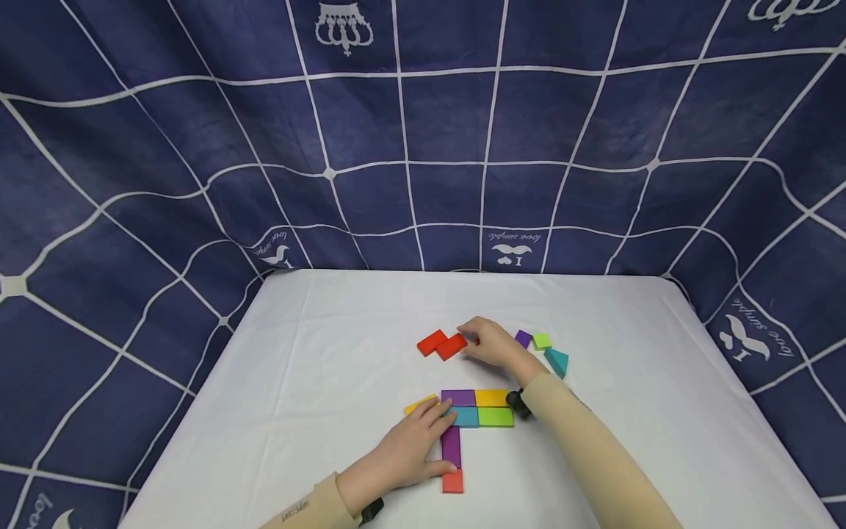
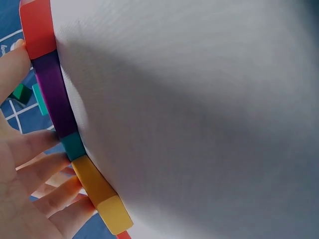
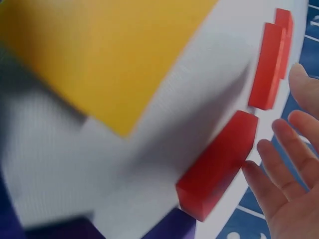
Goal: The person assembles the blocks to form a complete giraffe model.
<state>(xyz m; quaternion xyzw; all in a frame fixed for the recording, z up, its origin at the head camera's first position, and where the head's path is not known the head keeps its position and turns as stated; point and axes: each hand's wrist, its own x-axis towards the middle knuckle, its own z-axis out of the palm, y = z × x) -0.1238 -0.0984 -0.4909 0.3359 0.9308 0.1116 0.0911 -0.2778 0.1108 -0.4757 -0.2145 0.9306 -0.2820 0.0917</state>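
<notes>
My left hand [image 1: 415,443] rests along the left side of a flat arrangement of coloured blocks, its fingertips touching the teal block [image 1: 468,418] and its thumb by the red block [image 1: 452,483]. Between them runs a long purple block [image 1: 451,448]. Another purple block [image 1: 457,398], a yellow block [image 1: 492,398] and a lime green block [image 1: 496,418] lie in the upper part. A tilted yellow block [image 2: 102,191] lies against the left fingers. Farther back, my right hand [image 1: 492,345] reaches over the red blocks [image 1: 452,347], fingers extended beside a red block [image 3: 217,164], gripping nothing.
To the right of my right hand lie a small purple block [image 1: 523,338], a lime green block [image 1: 542,341] and a teal block [image 1: 557,361]. A white cloth covers the table [image 1: 317,382]. A dark blue curtain [image 1: 443,125] with white lines hangs behind it.
</notes>
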